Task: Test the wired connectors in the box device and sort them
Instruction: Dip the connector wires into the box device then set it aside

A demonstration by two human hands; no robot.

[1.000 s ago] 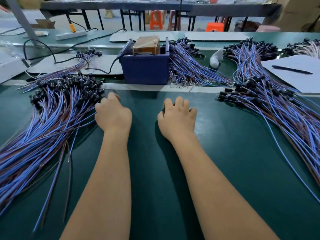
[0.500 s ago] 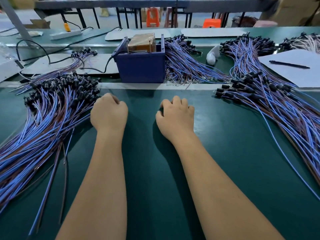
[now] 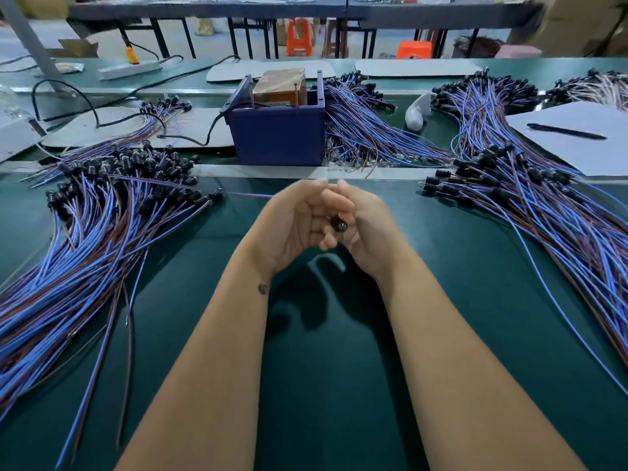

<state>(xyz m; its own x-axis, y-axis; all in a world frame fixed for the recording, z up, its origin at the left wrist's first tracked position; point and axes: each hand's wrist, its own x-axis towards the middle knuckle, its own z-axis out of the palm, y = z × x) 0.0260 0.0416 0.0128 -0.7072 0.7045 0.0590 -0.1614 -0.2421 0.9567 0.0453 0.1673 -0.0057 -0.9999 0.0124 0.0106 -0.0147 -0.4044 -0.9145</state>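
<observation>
My left hand (image 3: 292, 222) and my right hand (image 3: 368, 226) are raised together over the green mat, fingers curled and touching. Between them they pinch a small black connector (image 3: 339, 227). A thin blue-brown wire (image 3: 248, 195) runs leftward from my left hand towards the left pile; whether it belongs to the held connector is unclear. The blue box device (image 3: 277, 130) stands just beyond my hands, with a brown block and two upright pins inside. Piles of blue-brown wired connectors lie at the left (image 3: 102, 212), at the right (image 3: 530, 198) and behind the box (image 3: 360, 130).
A white sheet (image 3: 577, 147) with a black pen (image 3: 565, 130) lies at the far right. A black cable (image 3: 102, 120) leads to the box from the left. A white object (image 3: 418, 112) sits behind the right pile. Stools and table legs stand beyond the bench.
Both hands have lifted off the mat, where they rested as loose fists, and come together in front of the box. A black connector now shows between their fingers.
</observation>
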